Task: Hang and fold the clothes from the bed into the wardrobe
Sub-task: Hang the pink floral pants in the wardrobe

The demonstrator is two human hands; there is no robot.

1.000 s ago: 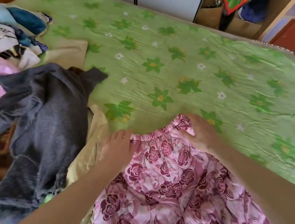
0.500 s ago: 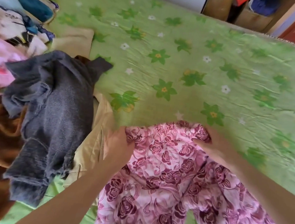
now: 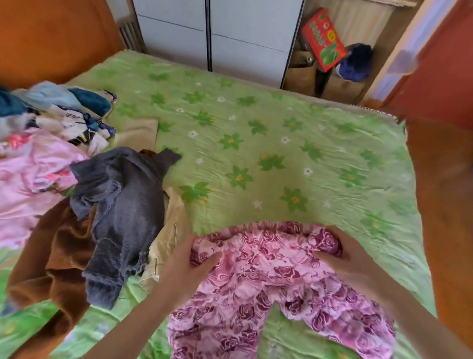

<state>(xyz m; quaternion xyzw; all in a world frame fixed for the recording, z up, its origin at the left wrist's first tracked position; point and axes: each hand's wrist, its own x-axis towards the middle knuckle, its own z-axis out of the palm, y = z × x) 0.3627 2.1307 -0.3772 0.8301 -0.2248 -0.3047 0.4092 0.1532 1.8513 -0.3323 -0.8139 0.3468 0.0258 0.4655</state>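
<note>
Pink trousers with a dark rose print (image 3: 252,288) lie on the green flowered bed (image 3: 260,153) in front of me, legs pointing toward me. My left hand (image 3: 187,263) grips the left end of the waistband. My right hand (image 3: 345,258) grips the right end, bunching the cloth. To the left lies a pile of clothes: a grey knit sweater (image 3: 125,213), a brown garment (image 3: 55,267), a beige piece (image 3: 169,230) and a pale pink garment (image 3: 17,184). The grey wardrobe doors (image 3: 213,21) stand shut past the bed's far edge.
More crumpled clothes in blue and white (image 3: 51,111) lie at the far left. An orange wooden headboard (image 3: 44,22) rises at the left. Cardboard boxes with a red packet (image 3: 324,39) stand beside the wardrobe. Wooden floor (image 3: 453,210) runs along the right of the bed.
My hands have pulled the waistband toward me and gathered it, the right hand now bunching the cloth. My head has lifted, bringing the wardrobe and headboard into view.
</note>
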